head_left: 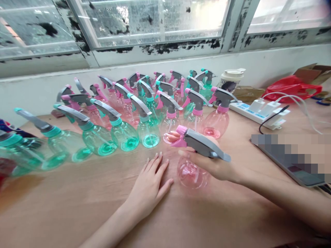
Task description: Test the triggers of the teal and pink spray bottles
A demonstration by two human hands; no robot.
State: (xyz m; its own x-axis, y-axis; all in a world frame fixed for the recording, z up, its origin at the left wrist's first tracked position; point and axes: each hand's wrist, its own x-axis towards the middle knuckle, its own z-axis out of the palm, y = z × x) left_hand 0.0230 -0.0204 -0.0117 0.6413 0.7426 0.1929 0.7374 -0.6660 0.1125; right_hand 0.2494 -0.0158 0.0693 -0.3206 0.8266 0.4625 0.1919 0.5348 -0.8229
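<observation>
My right hand [210, 164] is wrapped round the neck of a pink spray bottle [192, 174] with a grey and pink trigger head. The bottle's base is at or close to the tabletop; I cannot tell if it touches. Flat on the wooden table [85, 206], just left of that bottle, lies my left hand [150, 182], fingers stretched out and holding nothing. Beyond both hands stand several more spray bottles in rows, among them a green one [148, 132] in front and a pink one [217, 120] at the row's right end.
To the right are a white power strip [258, 115] with plugs and cables, and a partly blurred-out tablet-like device [287, 162]. A lidded cup [231, 81], a red plastic bag [292, 88] and cardboard [314, 74] sit by the wall under the windows.
</observation>
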